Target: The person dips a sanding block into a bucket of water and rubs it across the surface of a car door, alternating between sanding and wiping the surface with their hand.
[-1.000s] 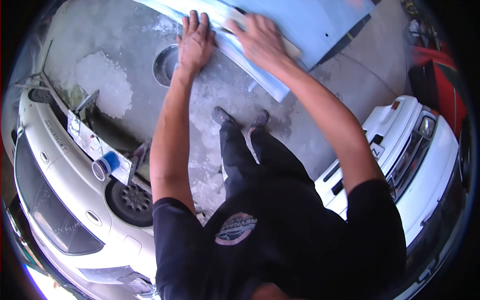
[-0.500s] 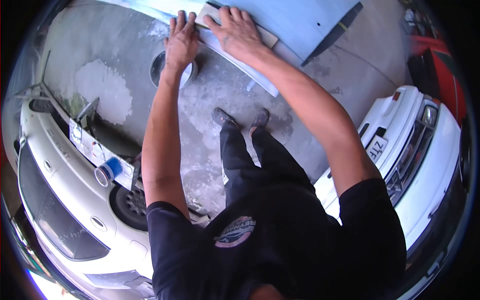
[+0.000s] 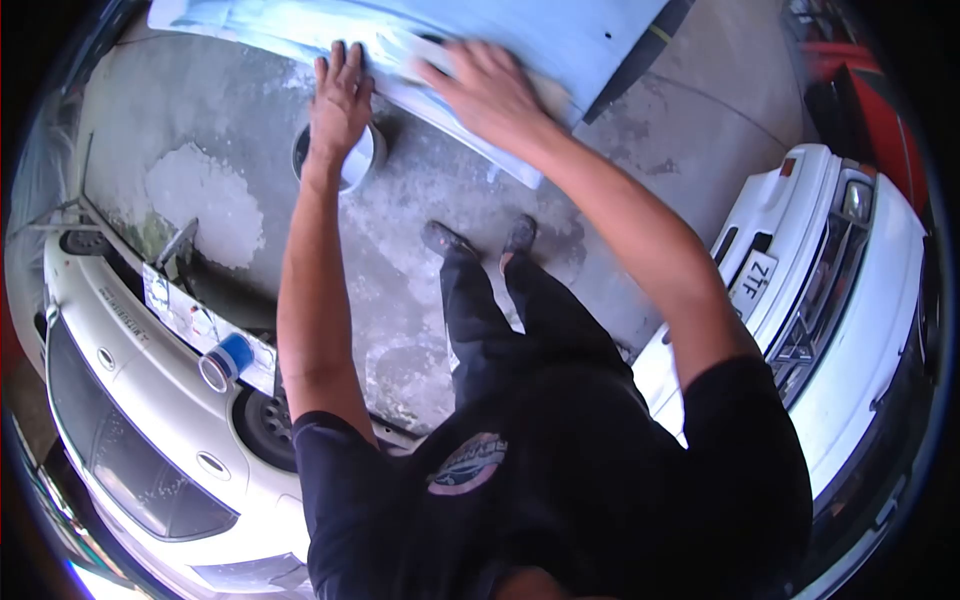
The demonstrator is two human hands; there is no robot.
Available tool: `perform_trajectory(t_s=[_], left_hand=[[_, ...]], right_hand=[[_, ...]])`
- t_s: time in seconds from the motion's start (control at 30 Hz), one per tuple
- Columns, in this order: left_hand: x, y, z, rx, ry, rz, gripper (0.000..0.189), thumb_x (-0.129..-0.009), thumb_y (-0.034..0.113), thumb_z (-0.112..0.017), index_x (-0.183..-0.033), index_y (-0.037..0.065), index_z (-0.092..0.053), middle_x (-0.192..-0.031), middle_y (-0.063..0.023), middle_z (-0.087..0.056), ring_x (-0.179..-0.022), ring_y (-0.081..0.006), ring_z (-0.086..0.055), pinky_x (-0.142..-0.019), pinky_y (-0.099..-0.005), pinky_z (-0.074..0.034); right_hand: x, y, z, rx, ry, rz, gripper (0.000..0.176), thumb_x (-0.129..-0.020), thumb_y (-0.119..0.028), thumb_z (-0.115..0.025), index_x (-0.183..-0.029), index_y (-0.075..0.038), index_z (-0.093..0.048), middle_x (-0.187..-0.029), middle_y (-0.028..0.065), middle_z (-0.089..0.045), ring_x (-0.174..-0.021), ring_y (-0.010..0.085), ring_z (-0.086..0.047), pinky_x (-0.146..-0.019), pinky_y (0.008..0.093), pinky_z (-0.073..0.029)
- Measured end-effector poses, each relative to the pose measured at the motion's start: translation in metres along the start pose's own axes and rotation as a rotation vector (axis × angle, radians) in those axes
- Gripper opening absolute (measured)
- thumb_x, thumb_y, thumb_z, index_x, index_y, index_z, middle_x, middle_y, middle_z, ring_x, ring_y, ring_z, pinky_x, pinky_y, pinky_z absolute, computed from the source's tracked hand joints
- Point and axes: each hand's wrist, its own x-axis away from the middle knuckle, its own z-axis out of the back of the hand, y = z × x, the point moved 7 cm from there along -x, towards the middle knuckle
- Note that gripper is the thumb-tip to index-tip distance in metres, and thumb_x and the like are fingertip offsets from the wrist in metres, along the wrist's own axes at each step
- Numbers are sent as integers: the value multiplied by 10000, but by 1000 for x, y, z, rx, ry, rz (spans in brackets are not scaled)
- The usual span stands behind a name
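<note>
A light-blue car panel [image 3: 570, 40] with whitish smears spans the top of the view. My right hand [image 3: 490, 95] presses down over a long, flat, tan sanding block [image 3: 548, 95] lying on the panel near its front edge. Motion blurs both, and my palm hides the block's middle. At the panel's near edge, my left hand [image 3: 342, 105] has its fingers stretched out, fingertips touching the panel, holding nothing. A bucket [image 3: 358, 172] stands on the floor just below my left hand, partly hidden by the wrist.
On the left a pale car [image 3: 170, 420] stands close by, with a splattered board [image 3: 170, 298] and a blue-and-white can [image 3: 228, 360] beside it. To the right is a white car [image 3: 850, 350], with a red vehicle [image 3: 890, 130] behind. The concrete floor [image 3: 210, 190] is patchy.
My right hand and the block have shifted slightly down relative to the panel's edge, blurring. My left hand appears a little lower and further left; the whole view has shifted somewhat.
</note>
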Motion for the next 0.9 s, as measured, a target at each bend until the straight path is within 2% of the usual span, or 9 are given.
perform_trajectory(t_s=[0.1,0.2,0.33,0.37,0.57,0.7,0.77,0.83,0.9], left_hand=[[-3,7,-1,-45,-16,24,557,-1078,216,-558,-1623,123,-487,-1732,-217,-347,-1573,-571,-269,-1228,-662,-357],[-8,7,-2,-62,2,20,545,-1091,234,-543,-1612,83,-490,-1720,-245,-352,-1578,-565,-260,-1273,-614,-311],[-7,3,0,-43,18,-87,543,-1082,190,-532,-1608,60,-486,-1668,-276,-425,-1561,-553,-309,-1301,-557,-269],[-9,7,5,-35,-3,-73,540,-1087,202,-535,-1606,62,-489,-1668,-278,-423,-1543,-568,-330,-1290,-574,-276],[-8,8,2,-106,-24,-81,547,-1098,244,-525,-1611,61,-481,-1705,-256,-376,-1552,-576,-310,-1237,-631,-347],[-8,23,6,-26,-29,-77,519,-1087,106,-495,-1560,-103,-450,-1620,-375,-410,-1576,-513,-297,-1314,-602,-167],[-10,12,-3,-82,-57,-206,538,-1074,132,-515,-1578,-49,-471,-1622,-351,-431,-1570,-496,-328,-1315,-574,-193],[-12,17,4,-22,-99,-73,549,-1113,186,-485,-1596,-70,-437,-1668,-313,-394,-1612,-459,-266,-1317,-584,-147],[-3,9,-2,-76,-101,-97,556,-1075,148,-537,-1599,-26,-464,-1642,-310,-435,-1580,-482,-319,-1318,-570,-192]], right_hand=[[137,31,37,38,9,-31,551,-939,-69,-617,-1485,-144,-601,-1404,296,-562,-1300,423,-576,-1056,549,-470],[134,32,39,89,-12,-27,572,-938,-87,-626,-1505,-133,-566,-1368,298,-572,-1277,440,-577,-1032,540,-477],[-27,4,-6,-19,45,-37,629,-912,-27,-608,-1533,-105,-552,-1309,221,-576,-1263,371,-546,-1054,502,-437],[-50,-3,-16,-33,-114,-68,642,-911,-41,-608,-1547,-105,-542,-1354,221,-575,-1303,378,-524,-1077,498,-425],[152,47,37,24,4,-110,645,-937,-62,-624,-1572,-143,-542,-1457,296,-541,-1317,420,-567,-1072,587,-468],[85,39,2,-22,-98,-110,688,-917,-46,-631,-1589,-133,-508,-1417,299,-543,-1237,467,-562,-1041,617,-456],[-2,20,-7,-138,-7,-111,586,-945,-28,-566,-1524,-117,-541,-1406,245,-561,-1284,397,-555,-1079,550,-421],[-49,0,-17,22,-76,-142,500,-979,-129,-590,-1477,-84,-571,-1455,236,-535,-1324,385,-545,-1147,529,-386],[-6,12,-9,-92,-35,-67,534,-970,-132,-621,-1502,-105,-577,-1468,261,-531,-1341,421,-538,-1154,546,-395]])
